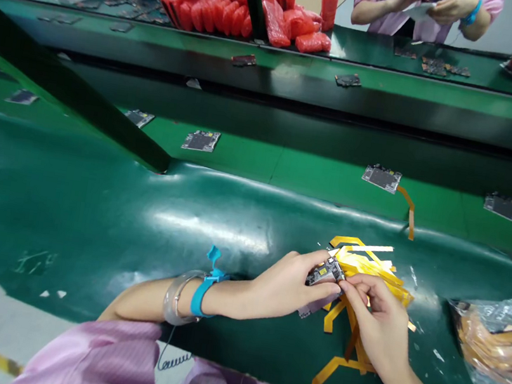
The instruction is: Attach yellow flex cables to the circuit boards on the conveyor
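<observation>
My left hand is closed round a small circuit board, thumb and fingers pinching its edges. My right hand meets it from the right, fingertips pinched at the board's right end, apparently on a thin orange flex strip. Both hands hover just over a loose heap of orange-yellow flex cables lying on the green mat. A blue wrist strap with a coiled cord circles my left wrist.
Several circuit boards, such as one board with an orange tail, lie along the green conveyor belt. A clear bag of orange parts sits at right. Red bags pile on the far bench, where other people's hands work.
</observation>
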A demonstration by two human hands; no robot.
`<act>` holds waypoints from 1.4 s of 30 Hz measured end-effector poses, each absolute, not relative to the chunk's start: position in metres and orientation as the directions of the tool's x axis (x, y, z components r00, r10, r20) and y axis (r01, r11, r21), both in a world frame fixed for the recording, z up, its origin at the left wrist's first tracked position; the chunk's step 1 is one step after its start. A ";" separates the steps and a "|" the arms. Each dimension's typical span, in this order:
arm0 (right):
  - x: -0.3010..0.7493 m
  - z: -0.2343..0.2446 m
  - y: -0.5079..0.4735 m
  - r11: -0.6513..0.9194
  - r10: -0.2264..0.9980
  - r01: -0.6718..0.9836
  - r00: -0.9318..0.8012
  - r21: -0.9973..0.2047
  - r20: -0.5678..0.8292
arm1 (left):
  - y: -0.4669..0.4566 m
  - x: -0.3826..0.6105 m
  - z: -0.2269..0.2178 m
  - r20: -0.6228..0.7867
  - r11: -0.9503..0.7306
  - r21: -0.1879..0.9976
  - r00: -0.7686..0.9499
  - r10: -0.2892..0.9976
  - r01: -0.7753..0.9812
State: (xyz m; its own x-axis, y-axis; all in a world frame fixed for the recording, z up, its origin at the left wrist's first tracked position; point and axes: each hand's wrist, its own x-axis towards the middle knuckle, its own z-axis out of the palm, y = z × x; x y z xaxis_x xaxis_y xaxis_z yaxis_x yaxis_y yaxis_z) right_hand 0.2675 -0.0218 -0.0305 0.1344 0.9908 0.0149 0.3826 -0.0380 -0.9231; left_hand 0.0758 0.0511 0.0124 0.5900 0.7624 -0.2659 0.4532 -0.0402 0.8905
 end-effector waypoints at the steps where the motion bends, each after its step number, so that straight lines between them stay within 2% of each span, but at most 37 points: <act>1: 0.267 -0.030 -0.022 -0.038 0.990 0.393 0.143 -0.919 0.020 | 0.049 0.076 0.014 -0.277 -0.032 0.887 0.587 0.761 0.461; 6: 0.261 -0.027 -0.025 0.027 0.994 0.452 0.083 -0.892 0.072 | 0.044 0.076 0.014 -0.341 0.047 0.888 0.588 0.734 0.457; 10: 0.266 -0.018 -0.024 0.129 0.985 0.486 0.040 -0.864 0.170 | 0.053 0.076 0.009 -0.274 0.086 0.943 0.604 0.748 0.321; 12: 0.273 -0.011 -0.021 0.140 0.981 0.448 0.060 -0.883 0.186 | 0.060 0.076 0.009 -0.269 0.128 0.957 0.628 0.730 0.262; 14: 0.280 -0.004 -0.017 0.075 0.994 0.342 0.054 -0.937 0.099 | 0.066 0.076 0.010 -0.307 0.185 0.950 0.637 0.707 0.252; 16: 0.285 0.000 -0.014 -0.077 0.997 0.203 -0.002 -0.976 -0.080 | 0.070 0.076 0.013 -0.347 0.218 0.937 0.644 0.682 0.274; 19: 0.284 0.000 -0.013 -0.277 0.959 0.066 -0.042 -0.959 -0.280 | 0.071 0.073 0.016 -0.374 0.202 0.925 0.683 0.627 0.321; 23: 0.279 -0.003 -0.014 -0.292 0.956 0.053 0.032 -0.955 -0.291 | 0.071 0.071 0.020 -0.403 0.151 0.908 0.718 0.567 0.390; 29: 0.275 0.002 -0.015 -0.247 0.969 0.112 0.031 -0.963 -0.245 | 0.070 0.071 0.024 -0.407 0.097 0.898 0.726 0.555 0.429; 38: 0.282 0.003 -0.016 -0.286 0.929 0.188 -0.187 -0.940 -0.320 | 0.068 0.071 0.028 -0.467 -0.013 0.839 0.731 0.497 0.545; 42: 0.282 0.002 -0.016 -0.321 0.918 0.164 -0.188 -0.933 -0.349 | 0.068 0.071 0.026 -0.434 -0.030 0.852 0.738 0.517 0.522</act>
State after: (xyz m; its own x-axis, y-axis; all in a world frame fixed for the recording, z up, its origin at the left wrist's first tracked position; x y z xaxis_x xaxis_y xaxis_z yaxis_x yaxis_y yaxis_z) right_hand 0.2817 -0.0157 0.0016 -0.1877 0.9182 -0.3489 0.1642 -0.3209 -0.9328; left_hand 0.0714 0.0675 0.0257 0.7380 0.5169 -0.4338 0.5221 -0.0301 0.8523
